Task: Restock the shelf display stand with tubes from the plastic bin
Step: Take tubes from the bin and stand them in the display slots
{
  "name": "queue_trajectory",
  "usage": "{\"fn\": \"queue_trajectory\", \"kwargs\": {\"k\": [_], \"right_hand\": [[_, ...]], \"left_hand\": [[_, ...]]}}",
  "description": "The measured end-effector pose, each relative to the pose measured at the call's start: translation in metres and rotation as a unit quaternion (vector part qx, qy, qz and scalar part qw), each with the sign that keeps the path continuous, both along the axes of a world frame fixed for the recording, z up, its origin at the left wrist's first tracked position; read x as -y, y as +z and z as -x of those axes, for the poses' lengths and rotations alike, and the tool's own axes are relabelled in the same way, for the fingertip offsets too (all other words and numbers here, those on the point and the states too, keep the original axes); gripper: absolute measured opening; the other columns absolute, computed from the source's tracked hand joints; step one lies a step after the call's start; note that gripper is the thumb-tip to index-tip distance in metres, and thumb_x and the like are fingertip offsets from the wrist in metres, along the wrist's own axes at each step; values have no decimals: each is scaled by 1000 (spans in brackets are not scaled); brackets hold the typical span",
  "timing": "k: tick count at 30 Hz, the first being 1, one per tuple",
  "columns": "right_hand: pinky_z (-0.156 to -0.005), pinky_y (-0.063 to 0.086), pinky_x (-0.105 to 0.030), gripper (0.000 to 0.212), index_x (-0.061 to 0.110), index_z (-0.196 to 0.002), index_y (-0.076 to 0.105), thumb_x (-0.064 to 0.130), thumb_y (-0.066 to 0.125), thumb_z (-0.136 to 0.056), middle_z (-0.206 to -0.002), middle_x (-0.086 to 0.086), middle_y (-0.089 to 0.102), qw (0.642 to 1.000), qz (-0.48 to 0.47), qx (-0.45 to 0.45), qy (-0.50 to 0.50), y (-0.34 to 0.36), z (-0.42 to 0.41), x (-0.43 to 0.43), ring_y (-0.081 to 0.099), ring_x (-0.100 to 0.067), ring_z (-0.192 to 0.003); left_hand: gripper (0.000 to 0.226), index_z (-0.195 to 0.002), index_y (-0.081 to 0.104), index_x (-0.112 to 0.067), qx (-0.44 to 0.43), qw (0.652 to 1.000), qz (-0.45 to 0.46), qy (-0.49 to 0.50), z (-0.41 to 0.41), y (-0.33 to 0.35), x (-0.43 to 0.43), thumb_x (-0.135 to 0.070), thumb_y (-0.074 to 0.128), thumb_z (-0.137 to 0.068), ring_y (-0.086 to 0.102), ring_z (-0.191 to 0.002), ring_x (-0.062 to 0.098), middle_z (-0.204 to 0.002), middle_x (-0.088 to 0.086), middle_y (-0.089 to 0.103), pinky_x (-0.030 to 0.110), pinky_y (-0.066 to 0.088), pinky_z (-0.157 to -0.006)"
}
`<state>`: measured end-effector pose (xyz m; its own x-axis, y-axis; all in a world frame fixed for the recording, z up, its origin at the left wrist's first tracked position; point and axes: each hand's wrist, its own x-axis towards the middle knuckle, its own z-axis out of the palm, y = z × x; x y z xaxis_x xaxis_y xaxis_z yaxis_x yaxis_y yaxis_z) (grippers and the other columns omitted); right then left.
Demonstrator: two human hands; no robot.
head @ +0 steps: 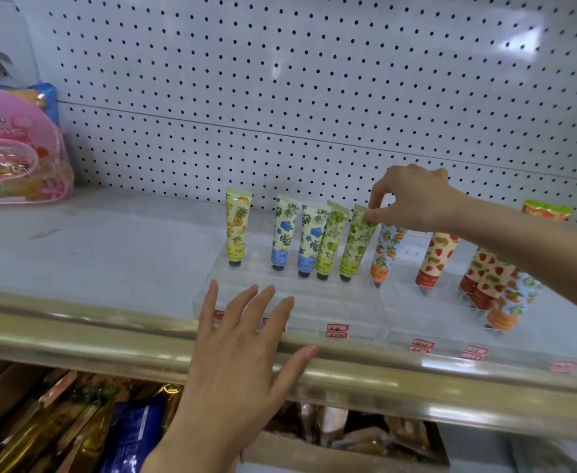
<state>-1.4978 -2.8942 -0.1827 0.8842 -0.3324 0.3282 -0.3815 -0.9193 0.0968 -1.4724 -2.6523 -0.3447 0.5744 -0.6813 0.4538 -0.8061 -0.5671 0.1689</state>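
Right hand pinches green tube on grey shelf; left hand spread, grip released; pegboard behind.

i see a white pegboard wall with glare at its upper right, a grey shelf below it, a shiny gold rail along the front edge.

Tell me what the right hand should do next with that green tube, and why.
Probably let go: the right hand pinches the top of the green tube, whose cap already seems seated in the display stand, level with the matching tube beside it.
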Motion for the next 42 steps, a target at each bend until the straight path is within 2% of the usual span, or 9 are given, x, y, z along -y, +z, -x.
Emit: {"fn": "queue_trajectory", "kwargs": {"k": [9,14,19,23,29,35,38,40,42], "right_hand": [[-86,23,-38,21,21,-96,68,38,60,-87,-101,6,48,1000,-21,-17,-1,-1,-2,-1,46,-18,-103],[-88,24,-39,21,21,-97,68,38,60,-87,-100,7,51,999,-26,-26,-2,1,-4,-4,49,-20,-110],[-92,25,-38,27,24,-109,64,40,60,-88,-115,1,59,999,-40,-24,-5,8,3,-6,48,-17,-110],[-106,30,-44,46,22,-132,51,40,58,-90,-136,-3,47,998,-37,-48,34,15,26,-15,42,-23,-126],[-113,18,-37,73,21,-150,20,47,53,-90,-154,-1,26,990,6,-91,108,7,87,-37,22,-21,-140],[-111,12,-26,81,12,-151,17,55,42,-87,-155,-8,24,976,13,-58,208,-65,176,-63,23,-24,-141],[-112,16,-29,78,11,-150,19,55,39,-89,-154,-9,27,972,0,-91,217,-135,223,-71,27,-25,-139],[-113,18,-31,79,15,-151,16,58,42,-90,-156,-4,22,968,-63,-138,198,-186,249,-74,23,-22,-141],[-112,19,-29,80,16,-151,17,55,48,-88,-157,-2,20,952,-191,-180,160,-236,269,-75,22,-20,-141]], "left_hand": [[64,-127,60,-27,-2,1000,-1,2,1,1,1,-64,19,-96,52,-127,21,-131,0,61,54,13,-111],[63,-128,58,-27,-4,1000,-7,1,1,0,0,-65,20,-95,50,-128,20,-132,0,60,54,13,-111],[63,-129,58,-27,3,1000,-16,6,1,2,1,-65,20,-95,50,-129,21,-134,0,58,56,13,-111],[64,-132,55,-26,19,999,-34,-1,4,5,0,-66,21,-95,46,-132,22,-137,1,56,55,11,-111],[65,-136,51,-21,61,997,-33,-24,34,15,-8,-63,22,-95,44,-134,25,-141,6,52,53,15,-110],[55,-133,53,-13,72,993,6,-92,98,-18,-33,-49,38,-95,46,-131,28,-140,10,51,47,22,-115],[56,-134,51,-9,31,988,-55,-144,137,-71,-49,-48,42,-95,46,-129,29,-139,13,51,46,25,-113],[59,-136,50,-11,0,978,-131,-162,157,-115,-61,-51,38,-95,47,-128,31,-140,14,50,48,29,-110],[61,-135,49,-12,-34,966,-201,-159,167,-157,-73,-55,35,-94,49,-127,31,-140,15,50,49,31,-109]]}}
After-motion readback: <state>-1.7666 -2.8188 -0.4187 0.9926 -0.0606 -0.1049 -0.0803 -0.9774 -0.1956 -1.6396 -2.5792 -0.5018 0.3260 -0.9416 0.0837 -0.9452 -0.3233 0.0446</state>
